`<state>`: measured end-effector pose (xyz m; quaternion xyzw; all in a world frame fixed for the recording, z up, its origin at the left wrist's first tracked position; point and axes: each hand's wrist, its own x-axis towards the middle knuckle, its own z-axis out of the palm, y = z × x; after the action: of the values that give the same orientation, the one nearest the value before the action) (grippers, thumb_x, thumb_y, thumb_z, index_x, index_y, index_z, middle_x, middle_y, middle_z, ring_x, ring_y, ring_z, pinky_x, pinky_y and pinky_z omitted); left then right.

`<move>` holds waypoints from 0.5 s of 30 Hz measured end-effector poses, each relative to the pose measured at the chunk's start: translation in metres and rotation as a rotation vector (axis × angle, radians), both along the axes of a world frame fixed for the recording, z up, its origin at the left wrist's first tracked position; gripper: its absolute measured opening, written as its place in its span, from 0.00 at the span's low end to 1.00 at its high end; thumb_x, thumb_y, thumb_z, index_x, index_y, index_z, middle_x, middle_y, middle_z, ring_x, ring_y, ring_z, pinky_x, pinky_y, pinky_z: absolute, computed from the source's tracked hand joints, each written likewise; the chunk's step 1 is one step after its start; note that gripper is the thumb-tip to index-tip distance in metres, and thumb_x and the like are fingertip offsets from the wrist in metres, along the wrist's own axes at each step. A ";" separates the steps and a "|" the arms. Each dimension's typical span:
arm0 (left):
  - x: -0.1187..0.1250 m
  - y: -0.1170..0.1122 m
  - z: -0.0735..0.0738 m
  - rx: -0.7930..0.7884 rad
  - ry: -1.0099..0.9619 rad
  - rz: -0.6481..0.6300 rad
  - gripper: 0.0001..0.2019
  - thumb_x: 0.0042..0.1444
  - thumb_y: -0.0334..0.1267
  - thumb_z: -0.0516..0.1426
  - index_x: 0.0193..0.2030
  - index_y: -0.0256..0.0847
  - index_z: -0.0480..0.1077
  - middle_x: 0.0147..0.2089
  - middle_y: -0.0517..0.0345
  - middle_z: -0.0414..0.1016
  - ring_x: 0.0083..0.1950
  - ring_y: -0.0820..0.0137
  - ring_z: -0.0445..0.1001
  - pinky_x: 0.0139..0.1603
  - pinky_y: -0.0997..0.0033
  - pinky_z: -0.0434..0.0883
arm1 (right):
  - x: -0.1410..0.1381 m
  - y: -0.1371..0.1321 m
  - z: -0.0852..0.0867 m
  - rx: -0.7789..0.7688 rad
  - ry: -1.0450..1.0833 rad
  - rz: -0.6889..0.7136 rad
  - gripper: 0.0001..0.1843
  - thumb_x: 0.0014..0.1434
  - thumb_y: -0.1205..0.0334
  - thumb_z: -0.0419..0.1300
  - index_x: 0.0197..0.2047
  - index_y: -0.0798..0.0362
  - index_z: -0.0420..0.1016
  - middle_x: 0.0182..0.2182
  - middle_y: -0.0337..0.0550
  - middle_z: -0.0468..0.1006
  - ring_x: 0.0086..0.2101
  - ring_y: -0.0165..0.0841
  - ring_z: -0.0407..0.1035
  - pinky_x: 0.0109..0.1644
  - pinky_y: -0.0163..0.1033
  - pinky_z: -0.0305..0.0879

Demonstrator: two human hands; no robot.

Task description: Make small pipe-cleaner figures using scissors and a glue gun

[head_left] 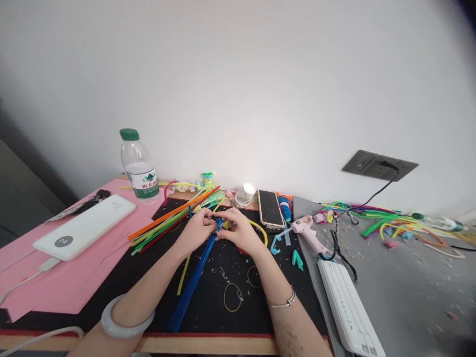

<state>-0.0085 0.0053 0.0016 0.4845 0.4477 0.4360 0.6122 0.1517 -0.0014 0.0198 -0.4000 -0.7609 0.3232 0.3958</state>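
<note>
A bundle of blue pipe cleaners (pixel 194 282) lies slantwise over the black mat (pixel 148 292), its upper end up between my two hands. My left hand (pixel 199 229) is closed, its fingertips pinching the blue bundle near that end. From the other side my right hand (pixel 238 230) pinches the same spot, thumb and fingers closed on the blue strands. The fingertips of both hands nearly meet, and they hide the exact grip. Beside the left hand rest orange, green and red pipe cleaners (pixel 163 223). A yellow pipe cleaner (pixel 183 275) lies under the left wrist.
Rubber bands (pixel 233 297) and scraps lie on the mat. Left are a white power bank (pixel 85 228) on pink paper (pixel 107 267) and a water bottle (pixel 139 171). Behind are a paper cup (pixel 245 194) and phone (pixel 270 208). Right are a pink glue gun (pixel 309 234) and another power bank (pixel 349 307).
</note>
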 end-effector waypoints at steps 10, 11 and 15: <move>0.004 -0.004 0.000 -0.039 -0.041 -0.053 0.19 0.48 0.41 0.63 0.43 0.43 0.61 0.28 0.61 0.76 0.28 0.68 0.77 0.32 0.67 0.74 | -0.005 0.000 -0.009 0.203 0.018 -0.255 0.09 0.57 0.70 0.56 0.36 0.52 0.79 0.32 0.44 0.78 0.33 0.33 0.70 0.35 0.36 0.64; 0.004 -0.006 0.003 -0.088 -0.070 -0.104 0.18 0.48 0.42 0.64 0.43 0.41 0.63 0.29 0.59 0.76 0.29 0.69 0.76 0.34 0.67 0.74 | -0.005 -0.001 -0.009 0.197 0.027 -0.274 0.09 0.57 0.69 0.56 0.36 0.52 0.78 0.32 0.44 0.78 0.33 0.34 0.71 0.34 0.36 0.64; 0.003 -0.011 0.010 -0.230 -0.172 -0.223 0.13 0.49 0.44 0.63 0.35 0.38 0.68 0.31 0.55 0.76 0.29 0.71 0.75 0.35 0.69 0.72 | -0.008 -0.003 -0.010 0.155 0.031 -0.326 0.08 0.57 0.65 0.56 0.36 0.51 0.77 0.31 0.43 0.78 0.27 0.32 0.69 0.31 0.37 0.64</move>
<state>-0.0054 -0.0054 0.0114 0.4190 0.3842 0.3512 0.7439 0.1441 -0.0039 0.0101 -0.4812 -0.7024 0.2013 0.4844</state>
